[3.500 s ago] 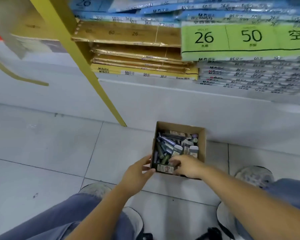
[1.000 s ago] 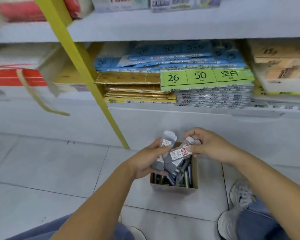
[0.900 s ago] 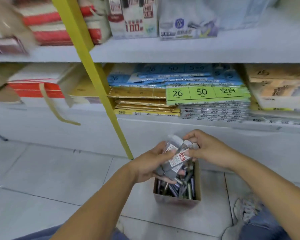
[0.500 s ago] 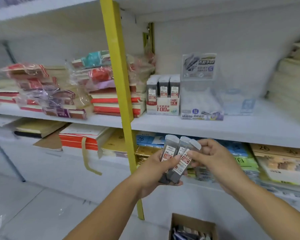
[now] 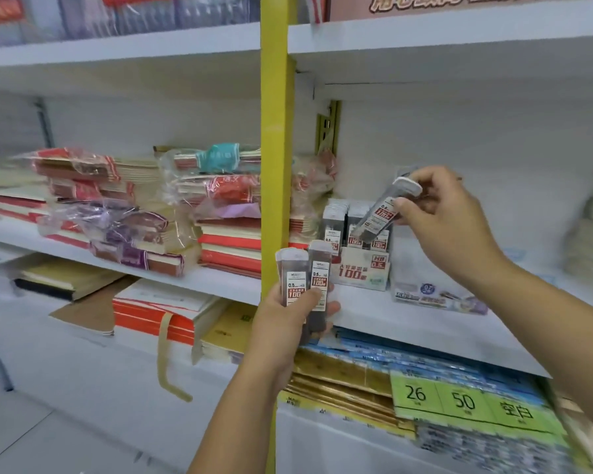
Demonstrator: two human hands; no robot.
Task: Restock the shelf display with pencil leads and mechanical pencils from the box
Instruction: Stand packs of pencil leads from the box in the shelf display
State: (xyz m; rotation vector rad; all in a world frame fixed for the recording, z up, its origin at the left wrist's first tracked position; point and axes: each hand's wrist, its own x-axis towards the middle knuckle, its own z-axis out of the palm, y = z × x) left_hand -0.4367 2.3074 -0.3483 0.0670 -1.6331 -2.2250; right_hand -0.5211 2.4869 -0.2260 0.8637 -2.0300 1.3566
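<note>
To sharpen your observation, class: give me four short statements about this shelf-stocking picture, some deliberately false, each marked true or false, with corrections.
1. The right hand holds one lead tube tilted over the display box. True.
2. The left hand holds nothing. False: it grips at least two upright tubes.
3. The display box stands on a shelf to the right of the yellow post. True.
4. The green label reads 30 and 60. False: the green label reads 26 and 50.
</note>
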